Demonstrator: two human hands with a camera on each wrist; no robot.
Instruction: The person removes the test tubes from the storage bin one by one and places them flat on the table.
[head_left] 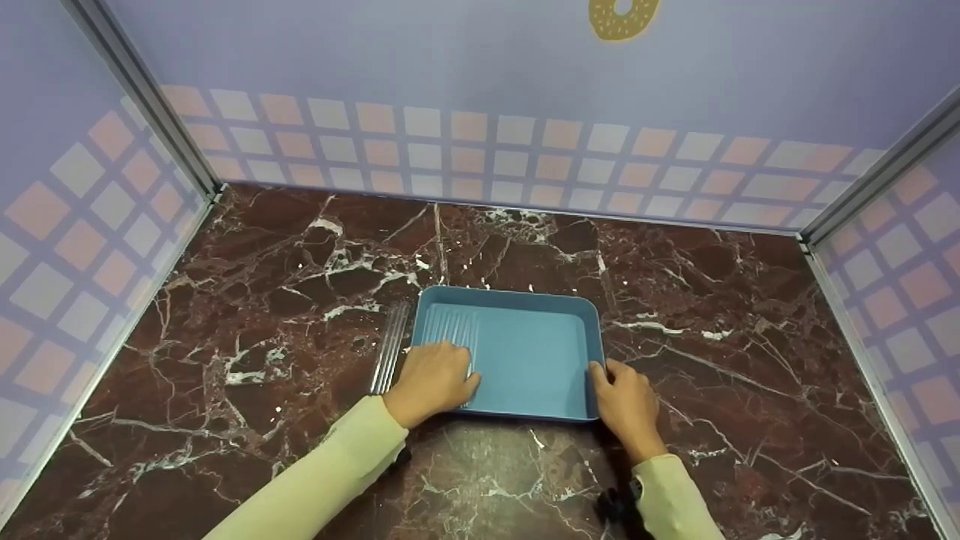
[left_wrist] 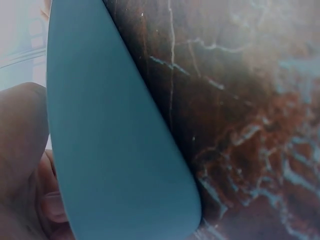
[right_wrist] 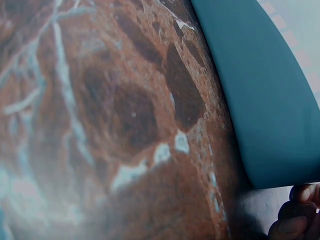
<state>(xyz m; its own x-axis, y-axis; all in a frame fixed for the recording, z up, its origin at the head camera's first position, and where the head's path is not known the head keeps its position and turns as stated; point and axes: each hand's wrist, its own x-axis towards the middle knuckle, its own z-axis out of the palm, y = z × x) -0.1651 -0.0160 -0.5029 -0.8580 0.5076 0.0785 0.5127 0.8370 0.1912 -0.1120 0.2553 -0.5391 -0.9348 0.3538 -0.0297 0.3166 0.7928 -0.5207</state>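
Note:
A shallow blue tray (head_left: 536,356) lies on the marbled surface in the head view. My right hand (head_left: 628,401) grips its right wall near the front corner, thumb over the rim. In the right wrist view, curled fingers (right_wrist: 295,215) show by the tray's outer wall (right_wrist: 265,100). Several clear rods (head_left: 452,321) lie side by side along the tray's left part. Over their near ends is my left hand (head_left: 435,381), fingers curled, seemingly pinching a clear rod at the row's right edge; the hand hides most of the contact. In the left wrist view, the tray wall (left_wrist: 110,130) partly covers its fingers.
More clear rods (head_left: 388,349) lie just outside the tray's left wall. The dark red marbled surface (head_left: 300,330) extends around the tray. Purple checked panels (head_left: 495,150) enclose the back and both sides, with metal posts (head_left: 877,172) at the corners.

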